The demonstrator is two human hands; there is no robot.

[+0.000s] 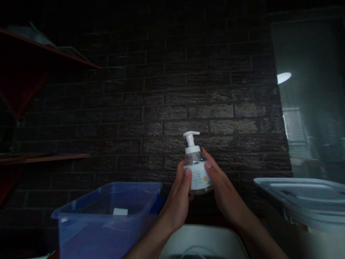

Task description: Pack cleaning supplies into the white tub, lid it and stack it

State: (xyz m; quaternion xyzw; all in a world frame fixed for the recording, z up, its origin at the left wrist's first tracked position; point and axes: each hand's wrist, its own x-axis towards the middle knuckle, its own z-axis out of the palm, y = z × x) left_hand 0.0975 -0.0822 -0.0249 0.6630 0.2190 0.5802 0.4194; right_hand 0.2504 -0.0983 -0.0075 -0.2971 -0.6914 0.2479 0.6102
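Between my two hands is a clear pump bottle (198,176) with a white pump head and a pale printed label. It is held up in front of the brick wall, tilted slightly, its spout pointing right. My left hand (179,194) wraps the bottle's left side, thumb on the label's edge. On the opposite side, my right hand (222,183) grips it with the thumb over the label's upper right corner. Both sets of fingers are partly hidden behind the bottle.
A bluish translucent plastic bin (107,216) stands at left, with a small white piece inside. Below my hands is a white rounded container (202,235). A lidded bin (304,196) is at right, beside a glass pane (312,108). Reddish shelves (48,158) jut from the left.
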